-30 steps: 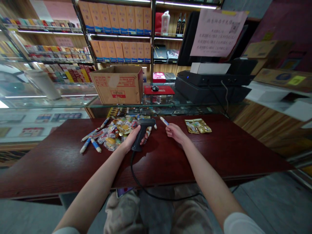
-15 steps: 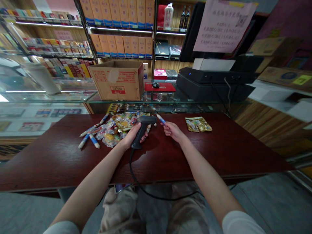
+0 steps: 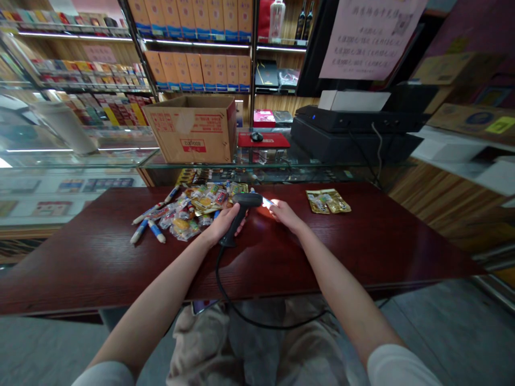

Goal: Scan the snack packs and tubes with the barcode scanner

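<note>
My left hand is wrapped round the grip of a black barcode scanner, whose head faces right. Bright light falls from the scanner onto a slim white-and-blue stick, pinched in the fingers of my right hand. The stick is just off the scanner's front end; its exact kind is not clear. Beside my left hand lies a heap of small wrapped snacks in clear and gold packaging. Several similar white-and-blue sticks lie at the heap's left side. The scanner's cable drops over the table's front edge.
Farther right on the dark red table lies a gold snack packet. Behind the table, a glass counter carries an open cardboard box, a mouse on a red mat, and a black till with a screen above. Stocked shelves line the back.
The scanner has moved slightly right, closer to the stick, and its light has come on. My right hand has tilted the stick a little and stays near the same place.
</note>
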